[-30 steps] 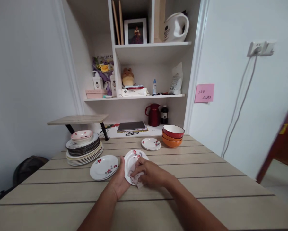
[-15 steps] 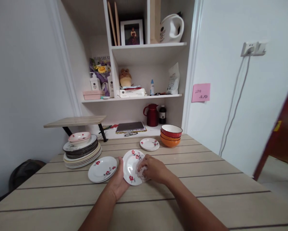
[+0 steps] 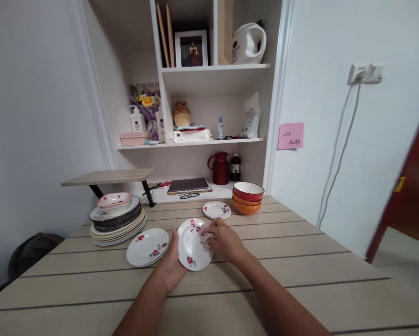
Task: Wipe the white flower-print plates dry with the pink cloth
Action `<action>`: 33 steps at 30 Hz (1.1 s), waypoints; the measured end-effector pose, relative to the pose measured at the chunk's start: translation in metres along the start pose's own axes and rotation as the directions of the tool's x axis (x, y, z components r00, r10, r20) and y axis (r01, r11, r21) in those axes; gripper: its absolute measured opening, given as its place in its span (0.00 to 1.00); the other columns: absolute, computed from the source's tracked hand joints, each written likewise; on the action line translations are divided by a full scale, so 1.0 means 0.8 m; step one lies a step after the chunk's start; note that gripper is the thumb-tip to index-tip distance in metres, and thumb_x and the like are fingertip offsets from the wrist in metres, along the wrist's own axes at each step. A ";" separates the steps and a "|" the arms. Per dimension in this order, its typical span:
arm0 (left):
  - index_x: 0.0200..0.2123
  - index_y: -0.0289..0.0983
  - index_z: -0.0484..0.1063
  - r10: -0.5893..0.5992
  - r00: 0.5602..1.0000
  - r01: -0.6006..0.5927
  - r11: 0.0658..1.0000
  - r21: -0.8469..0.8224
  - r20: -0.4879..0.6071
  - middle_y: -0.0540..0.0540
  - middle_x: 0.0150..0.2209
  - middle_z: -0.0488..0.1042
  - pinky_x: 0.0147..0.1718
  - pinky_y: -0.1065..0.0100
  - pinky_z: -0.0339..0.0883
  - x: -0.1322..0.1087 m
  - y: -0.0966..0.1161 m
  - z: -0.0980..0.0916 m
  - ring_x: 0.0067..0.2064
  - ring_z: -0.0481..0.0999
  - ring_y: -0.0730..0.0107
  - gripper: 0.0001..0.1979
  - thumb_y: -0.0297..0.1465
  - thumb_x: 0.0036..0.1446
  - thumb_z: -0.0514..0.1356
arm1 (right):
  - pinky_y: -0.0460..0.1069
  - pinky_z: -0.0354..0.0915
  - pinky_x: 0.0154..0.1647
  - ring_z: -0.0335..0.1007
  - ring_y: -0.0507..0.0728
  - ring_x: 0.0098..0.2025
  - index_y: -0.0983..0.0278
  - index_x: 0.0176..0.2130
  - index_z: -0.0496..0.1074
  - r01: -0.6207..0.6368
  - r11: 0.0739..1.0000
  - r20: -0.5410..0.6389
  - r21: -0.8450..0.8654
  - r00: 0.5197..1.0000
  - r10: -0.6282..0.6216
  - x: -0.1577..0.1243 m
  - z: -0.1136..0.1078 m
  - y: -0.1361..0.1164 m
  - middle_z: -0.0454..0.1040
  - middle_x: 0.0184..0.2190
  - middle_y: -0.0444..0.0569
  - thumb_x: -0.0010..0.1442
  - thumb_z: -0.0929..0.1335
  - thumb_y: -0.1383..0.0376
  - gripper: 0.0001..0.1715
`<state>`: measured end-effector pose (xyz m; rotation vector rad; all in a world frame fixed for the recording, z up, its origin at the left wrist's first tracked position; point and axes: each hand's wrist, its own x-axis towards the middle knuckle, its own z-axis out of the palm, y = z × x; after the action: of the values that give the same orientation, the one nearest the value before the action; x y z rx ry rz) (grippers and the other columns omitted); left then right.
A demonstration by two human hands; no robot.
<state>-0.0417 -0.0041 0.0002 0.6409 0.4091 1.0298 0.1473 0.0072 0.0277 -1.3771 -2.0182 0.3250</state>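
My left hand (image 3: 173, 265) grips the left edge of a white plate (image 3: 191, 247) with red flowers, its thumb upright along the rim. The plate is tilted up above the table. My right hand (image 3: 225, 239) pinches a crumpled pale tissue or cloth (image 3: 205, 237) and presses it on the plate's upper right side. Just left of my left hand lies a small stack of matching flowered plates (image 3: 146, 247). Beyond the held plate sit smaller flowered plates (image 3: 216, 209), stacked together.
At the left, a tall stack of plates (image 3: 120, 226) carries pink-rimmed bowls (image 3: 114, 200), beside a low wooden stand (image 3: 107, 176). Orange and red bowls (image 3: 247, 203) are stacked at the back right. Behind, a red jug (image 3: 221, 169) and a laptop (image 3: 188, 185) occupy the shelf base.
My right hand has slid the tissue or cloth from the plate's lower right up toward its upper right edge. My left hand keeps its hold on the plate.
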 end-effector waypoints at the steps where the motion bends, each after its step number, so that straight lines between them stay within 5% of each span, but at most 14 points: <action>1: 0.63 0.37 0.59 -0.002 1.000 0.002 1.000 0.002 0.011 0.37 0.55 0.73 0.60 0.53 0.55 0.000 0.000 0.000 0.57 0.71 0.56 0.31 0.47 0.61 0.51 | 0.51 0.63 0.46 0.68 0.57 0.44 0.55 0.42 0.78 0.021 1.000 -0.003 0.018 1.000 -0.021 0.001 0.001 0.001 0.68 0.44 0.49 0.52 0.68 0.72 0.19; 16: 0.56 0.33 0.67 0.023 0.999 -0.021 0.998 0.060 -0.038 0.35 0.48 0.77 0.55 0.53 0.62 -0.006 -0.003 0.018 0.51 0.75 0.54 0.27 0.46 0.61 0.53 | 0.52 0.61 0.51 0.63 0.60 0.50 0.53 0.57 0.69 0.382 0.924 0.076 0.002 0.921 -0.381 -0.007 0.017 -0.029 0.66 0.49 0.51 0.56 0.67 0.71 0.31; 22: 0.58 0.35 0.66 0.014 1.000 -0.013 0.999 0.031 -0.026 0.36 0.51 0.76 0.57 0.52 0.59 -0.002 -0.002 0.010 0.54 0.73 0.54 0.28 0.46 0.61 0.54 | 0.51 0.60 0.48 0.62 0.61 0.53 0.50 0.55 0.70 0.191 0.969 0.042 -0.157 0.982 -0.186 0.001 0.007 -0.019 0.66 0.51 0.50 0.56 0.66 0.71 0.30; 27: 0.61 0.35 0.62 0.021 0.999 -0.021 1.000 0.001 -0.045 0.36 0.54 0.74 0.60 0.53 0.56 0.000 -0.002 0.004 0.57 0.71 0.55 0.30 0.46 0.61 0.53 | 0.48 0.60 0.40 0.67 0.58 0.47 0.52 0.50 0.72 0.010 0.984 0.142 -0.180 0.990 0.016 0.000 -0.005 -0.012 0.67 0.49 0.48 0.55 0.66 0.67 0.23; 33: 0.63 0.35 0.59 0.016 1.000 -0.015 0.999 -0.050 0.015 0.35 0.55 0.72 0.59 0.52 0.56 0.000 -0.003 0.006 0.57 0.70 0.53 0.32 0.47 0.62 0.50 | 0.48 0.60 0.40 0.69 0.57 0.41 0.56 0.46 0.74 0.051 0.986 0.321 -0.157 0.947 0.002 -0.003 -0.010 -0.009 0.69 0.46 0.49 0.50 0.69 0.64 0.20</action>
<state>-0.0374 -0.0063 0.0021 0.6077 0.3639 1.0458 0.1477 0.0007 0.0368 -1.4733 -2.3722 0.4018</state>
